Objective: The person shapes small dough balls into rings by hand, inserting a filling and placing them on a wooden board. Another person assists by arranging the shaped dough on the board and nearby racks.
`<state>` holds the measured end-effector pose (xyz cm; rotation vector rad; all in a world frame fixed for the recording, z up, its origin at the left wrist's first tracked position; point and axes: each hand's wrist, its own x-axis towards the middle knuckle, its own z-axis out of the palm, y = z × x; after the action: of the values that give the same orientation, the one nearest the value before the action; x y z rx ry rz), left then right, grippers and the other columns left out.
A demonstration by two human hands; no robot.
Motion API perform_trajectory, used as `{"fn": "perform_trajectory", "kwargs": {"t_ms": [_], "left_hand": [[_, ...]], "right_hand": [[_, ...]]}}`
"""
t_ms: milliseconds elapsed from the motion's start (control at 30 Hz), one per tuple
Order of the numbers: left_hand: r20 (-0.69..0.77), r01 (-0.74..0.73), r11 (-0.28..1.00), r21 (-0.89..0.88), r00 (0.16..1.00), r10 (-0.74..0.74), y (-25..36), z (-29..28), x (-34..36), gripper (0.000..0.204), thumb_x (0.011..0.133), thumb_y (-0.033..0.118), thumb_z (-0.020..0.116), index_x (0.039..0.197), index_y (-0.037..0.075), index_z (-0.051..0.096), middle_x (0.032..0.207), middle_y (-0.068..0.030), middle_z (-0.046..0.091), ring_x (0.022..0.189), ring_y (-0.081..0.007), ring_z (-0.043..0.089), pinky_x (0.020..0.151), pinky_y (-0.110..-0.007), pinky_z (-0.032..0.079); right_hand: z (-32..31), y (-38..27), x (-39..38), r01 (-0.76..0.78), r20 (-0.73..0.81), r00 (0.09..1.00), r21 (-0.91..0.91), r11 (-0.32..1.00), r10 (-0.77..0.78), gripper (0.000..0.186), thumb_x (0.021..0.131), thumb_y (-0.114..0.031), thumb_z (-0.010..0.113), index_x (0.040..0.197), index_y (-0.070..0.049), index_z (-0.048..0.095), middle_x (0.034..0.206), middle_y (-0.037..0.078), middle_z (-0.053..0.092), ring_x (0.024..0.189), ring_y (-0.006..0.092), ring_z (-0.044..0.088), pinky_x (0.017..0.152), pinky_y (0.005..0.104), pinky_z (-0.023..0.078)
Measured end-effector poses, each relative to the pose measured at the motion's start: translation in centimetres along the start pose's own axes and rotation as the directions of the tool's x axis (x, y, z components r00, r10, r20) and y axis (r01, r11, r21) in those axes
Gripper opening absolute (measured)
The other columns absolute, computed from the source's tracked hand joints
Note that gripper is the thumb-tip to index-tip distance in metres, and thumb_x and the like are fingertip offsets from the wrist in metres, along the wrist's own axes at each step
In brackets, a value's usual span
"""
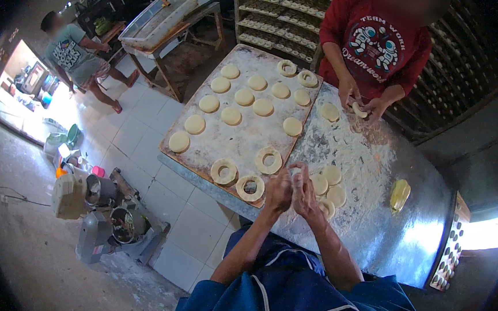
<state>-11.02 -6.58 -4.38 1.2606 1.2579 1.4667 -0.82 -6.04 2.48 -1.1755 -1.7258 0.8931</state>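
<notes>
Near the middle of the frame, a bit low, the left hand [278, 191] and the right hand [305, 193] are pressed close together, and the fingers of both are curled around 1 small piece of dough [294, 178] held just above the floury table [375, 227]. The dough looks pale, soft and light, so I think it will squash and stretch easily and may stick where there is no flour. It seems best held gently at its edge with the fingertips, not squeezed hard. Just right of the hands lie a few flat dough rounds [332, 175] in a little bunch on the table. To the left sits a wooden board [247, 133] dusted white, with many smooth round dough discs and some dough rings [268, 160] with holes in the middle. The table top is shiny grey metal under the flour. A yellow scraper [400, 194] lies at the right. At the upper right a person in a red shirt [377, 42] holds another dough bit in both hands. Racks full of dough [285, 14] stand at the top, and metal mixer machines [100, 218] stand on the floor at the left.
</notes>
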Motion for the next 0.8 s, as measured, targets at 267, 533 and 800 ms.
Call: {"fn": "perform_trajectory", "kwargs": {"t_ms": [267,533,800], "left_hand": [[-0.02,0.3,0.604,-0.738,0.885,-0.465,-2.5,-4.4,3.6,0.033,0.093,0.039,0.046,0.078,0.011,0.052,0.061,-0.0009,0.042,0.057,-0.0184,0.045,0.055,-0.034,0.041],[-0.122,-0.093,0.994,0.062,0.987,0.1,-3.7,-12.1,7.8,0.038,0.098,0.036,0.042,0.082,0.004,0.052,0.068,-0.0066,0.048,0.067,-0.0177,0.05,0.066,-0.035,0.044],[-0.162,0.125,0.474,0.872,0.986,0.038,-3.9,-15.8,15.1,0.027,0.089,0.028,0.062,0.085,0.001,0.062,0.078,-0.0156,0.059,0.078,-0.0334,0.056,0.072,-0.045,0.045]], "right_hand": [[4.1,-0.9,3.6,-0.099,0.148,0.985,0.08,0.992,0.087,0.049,0.101,-0.044,0.035,0.12,0.0,0.041,0.089,0.019,0.058,0.076,0.0338,0.059,0.071,0.0445,0.047],[8.7,-0.3,8.3,-0.217,0.19,0.97,0.424,0.879,0.148,0.043,0.093,-0.035,0.056,0.118,-0.004,0.041,0.098,0.011,0.057,0.092,0.0186,0.059,0.079,0.0316,0.049],[8.5,1.1,11.5,-0.122,0.102,0.98,-0.368,0.922,0.17,0.061,0.078,-0.017,0.068,0.13,-0.005,0.038,0.12,0.023,0.055,0.117,0.0362,0.052,0.095,0.0475,0.046]]}}
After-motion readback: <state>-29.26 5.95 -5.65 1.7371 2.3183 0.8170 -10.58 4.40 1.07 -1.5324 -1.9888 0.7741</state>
